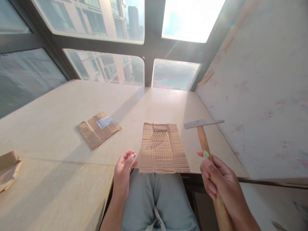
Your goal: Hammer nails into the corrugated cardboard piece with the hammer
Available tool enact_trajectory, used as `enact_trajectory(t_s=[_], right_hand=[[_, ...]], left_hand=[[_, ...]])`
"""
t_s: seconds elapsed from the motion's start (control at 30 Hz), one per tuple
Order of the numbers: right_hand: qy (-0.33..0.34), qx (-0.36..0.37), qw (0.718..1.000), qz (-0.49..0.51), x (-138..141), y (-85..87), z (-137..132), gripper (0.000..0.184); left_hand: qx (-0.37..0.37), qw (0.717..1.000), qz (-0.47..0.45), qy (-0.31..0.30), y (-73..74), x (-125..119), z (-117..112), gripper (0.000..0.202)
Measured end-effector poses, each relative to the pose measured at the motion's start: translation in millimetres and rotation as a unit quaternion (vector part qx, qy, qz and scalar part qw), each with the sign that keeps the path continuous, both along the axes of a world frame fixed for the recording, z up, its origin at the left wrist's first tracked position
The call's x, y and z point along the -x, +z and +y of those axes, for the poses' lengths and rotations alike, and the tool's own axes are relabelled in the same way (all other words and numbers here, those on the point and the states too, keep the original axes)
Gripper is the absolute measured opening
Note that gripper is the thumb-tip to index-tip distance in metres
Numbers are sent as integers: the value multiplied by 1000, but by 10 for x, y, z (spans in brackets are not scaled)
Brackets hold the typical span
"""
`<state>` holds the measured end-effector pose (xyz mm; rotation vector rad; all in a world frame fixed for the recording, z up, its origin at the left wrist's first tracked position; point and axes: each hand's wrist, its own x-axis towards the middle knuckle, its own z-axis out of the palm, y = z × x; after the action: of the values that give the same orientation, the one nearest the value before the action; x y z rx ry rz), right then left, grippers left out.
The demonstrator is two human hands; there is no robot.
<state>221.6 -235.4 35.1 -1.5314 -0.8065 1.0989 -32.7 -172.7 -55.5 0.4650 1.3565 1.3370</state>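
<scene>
My right hand (216, 176) is wrapped round the wooden handle of a hammer (203, 138), whose narrow metal head is raised to the right of a cardboard sheet. That sheet of corrugated cardboard (146, 154) lies at the near edge of the tabletop, its middle covered with rows of small holes. Near its far side a row of dark nails (160, 131) stands up and casts long shadows. Just left of the cardboard, my left hand (124, 171) is closed, thumb against curled fingers. Whatever it may hold is too small or hidden to make out.
A second perforated cardboard piece (92, 131) with a white label lies farther left. An open brown paper or cardboard container (9, 170) stands at the left edge. Windows (103, 67) rise behind the pale tabletop (60, 99), and a flowered wall (260, 106) bounds the right.
</scene>
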Motion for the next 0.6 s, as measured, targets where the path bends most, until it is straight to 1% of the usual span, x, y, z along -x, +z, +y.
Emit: enact_trajectory(t_s=[0.07,0.13,0.2,0.27,0.33,0.43,0.5,0.6], right_hand=[[-22,4,1000,-9,-58,-66,-97,45],[-28,18,999,-31,-135,-165,-183,43],[-28,31,997,-63,-216,-278,-264,47],[-36,45,994,-93,-281,-382,-348,58],[-46,63,991,-105,-317,-468,-443,70],[-59,82,990,-94,-306,-569,-606,82],[-77,84,990,-82,-267,-631,-720,88],[-104,87,989,-61,-199,-725,-878,92]], left_hand=[[34,999,-10,16,-64,32,-119,34],[53,998,-6,20,-102,68,-205,30],[56,998,-5,14,-97,91,-250,26],[46,999,-17,6,-49,87,-243,24],[31,998,-48,-1,20,49,-184,23],[16,991,-127,-24,105,-46,-32,30],[14,983,-173,-54,126,-111,74,37],[5,975,-199,-98,129,-182,194,44]])
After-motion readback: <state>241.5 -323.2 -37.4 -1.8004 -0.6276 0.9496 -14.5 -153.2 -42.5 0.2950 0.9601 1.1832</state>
